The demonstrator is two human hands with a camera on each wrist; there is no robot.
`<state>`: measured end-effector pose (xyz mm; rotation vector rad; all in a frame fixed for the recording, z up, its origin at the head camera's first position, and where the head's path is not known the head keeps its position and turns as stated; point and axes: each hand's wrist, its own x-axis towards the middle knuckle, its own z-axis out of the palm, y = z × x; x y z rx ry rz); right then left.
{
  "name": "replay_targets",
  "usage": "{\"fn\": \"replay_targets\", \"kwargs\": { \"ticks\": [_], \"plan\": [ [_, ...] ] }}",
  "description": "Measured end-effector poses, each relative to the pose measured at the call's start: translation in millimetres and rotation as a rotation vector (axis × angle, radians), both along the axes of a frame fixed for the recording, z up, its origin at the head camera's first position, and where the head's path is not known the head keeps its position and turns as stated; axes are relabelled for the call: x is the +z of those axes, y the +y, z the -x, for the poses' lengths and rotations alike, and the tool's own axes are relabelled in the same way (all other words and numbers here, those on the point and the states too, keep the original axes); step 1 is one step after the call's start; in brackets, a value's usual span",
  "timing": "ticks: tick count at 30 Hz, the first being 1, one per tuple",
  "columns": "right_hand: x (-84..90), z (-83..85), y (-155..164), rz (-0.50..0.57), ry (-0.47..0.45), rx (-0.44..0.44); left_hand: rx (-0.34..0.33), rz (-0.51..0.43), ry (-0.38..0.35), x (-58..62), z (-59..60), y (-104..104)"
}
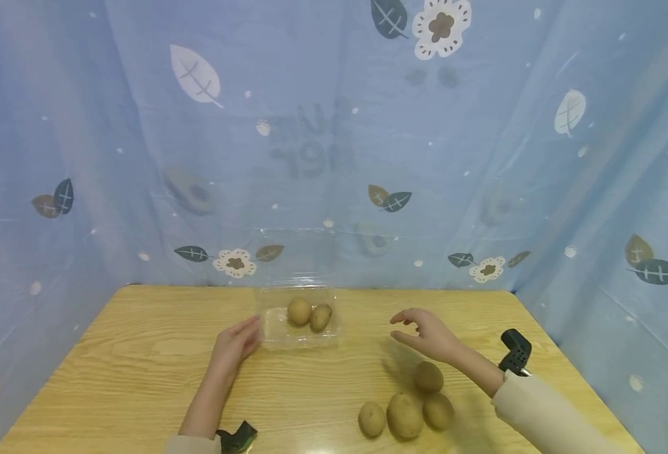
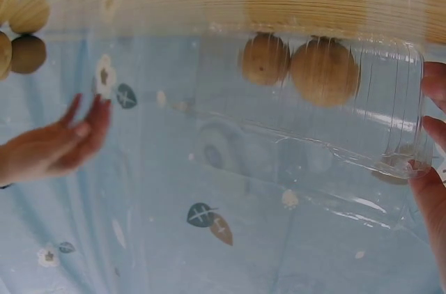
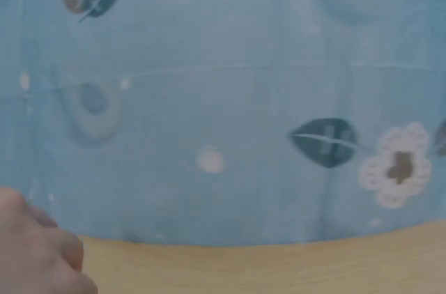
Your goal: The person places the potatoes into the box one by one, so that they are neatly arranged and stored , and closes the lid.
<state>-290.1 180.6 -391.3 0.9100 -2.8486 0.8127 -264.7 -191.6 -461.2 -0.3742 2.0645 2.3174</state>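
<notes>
A clear plastic clamshell box (image 1: 271, 339) stands on the wooden table with its lid tilted up, and two brown round fruits (image 1: 299, 311) (image 1: 320, 317) lie inside. My left hand (image 1: 248, 331) rests with straight fingers against the box's left wall; in the left wrist view its fingers (image 2: 433, 189) touch the box (image 2: 390, 168). My right hand (image 1: 400, 328) hovers empty to the right of the box, fingers loosely spread. Below it several loose brown fruits (image 1: 404, 415) lie on the table. The right wrist view shows only a bit of that hand (image 3: 35, 256) and the curtain.
A blue leaf-and-flower curtain (image 1: 334, 157) closes the table in at the back and on both sides. The wooden table top (image 1: 140, 366) runs left of the box. The loose fruits cluster near the front right edge.
</notes>
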Motion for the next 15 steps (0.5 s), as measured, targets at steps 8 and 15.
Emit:
{"fn": "replay_targets", "kwargs": {
  "ticks": [8, 15],
  "plan": [
    [2.0, -24.5, 31, -0.196, -0.106, 0.041, -0.024, 0.036, -0.002, -1.9, -1.4, -2],
    [-5.9, -34.9, 36, -0.227, -0.076, 0.082, -0.026, 0.041, -0.006, -1.5, 0.4, -1]
  ]
}}
